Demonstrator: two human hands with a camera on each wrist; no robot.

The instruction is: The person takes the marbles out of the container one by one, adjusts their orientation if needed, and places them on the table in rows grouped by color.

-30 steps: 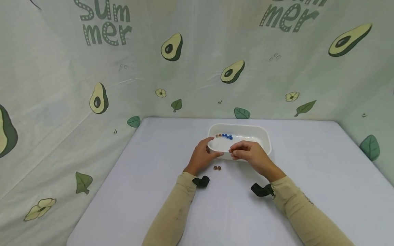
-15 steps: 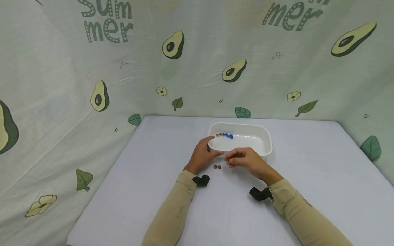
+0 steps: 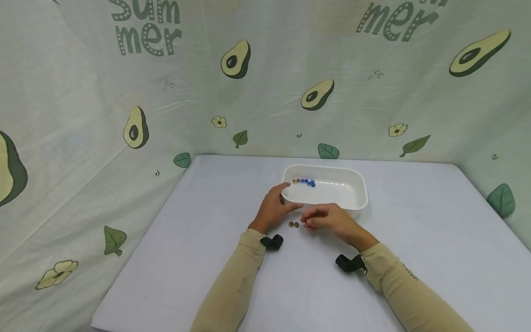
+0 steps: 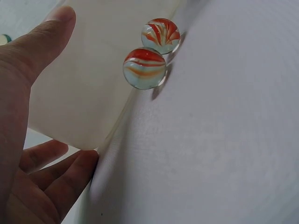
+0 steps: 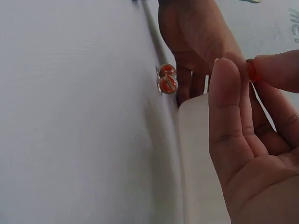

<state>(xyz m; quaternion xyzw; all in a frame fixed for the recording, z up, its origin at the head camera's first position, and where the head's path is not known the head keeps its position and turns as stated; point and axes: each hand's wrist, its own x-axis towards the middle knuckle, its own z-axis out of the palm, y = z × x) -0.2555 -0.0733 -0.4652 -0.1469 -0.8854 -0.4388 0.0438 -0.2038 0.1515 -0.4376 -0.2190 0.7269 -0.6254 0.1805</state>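
Note:
A white rectangular tray (image 3: pixel 342 190) stands on the table, its near left corner held by my left hand (image 3: pixel 270 211). In the left wrist view the thumb lies over the tray's front wall and the fingers wrap round its corner. My right hand (image 3: pixel 333 221) is low in front of the tray, pinching an orange-red marble (image 5: pixel 253 71) between thumb and finger. Two clear marbles with red and orange swirls (image 4: pixel 145 68) rest side by side on the table between the hands. Inside the tray, several blue marbles (image 3: pixel 306 181) and two orange-brown marbles (image 3: pixel 296 180) form a line along the left.
The white table (image 3: pixel 224 193) reaches back to a hanging cloth (image 3: pixel 265 92) printed with avocados and leaves. Black wrist mounts (image 3: pixel 271 242) sit at both sleeve cuffs, the right one (image 3: pixel 349 263) low over the tabletop.
My right hand has come down and left from over the tray's front rim to the table beside the two marbles, still pinching its marble. My left hand has kept its hold on the tray.

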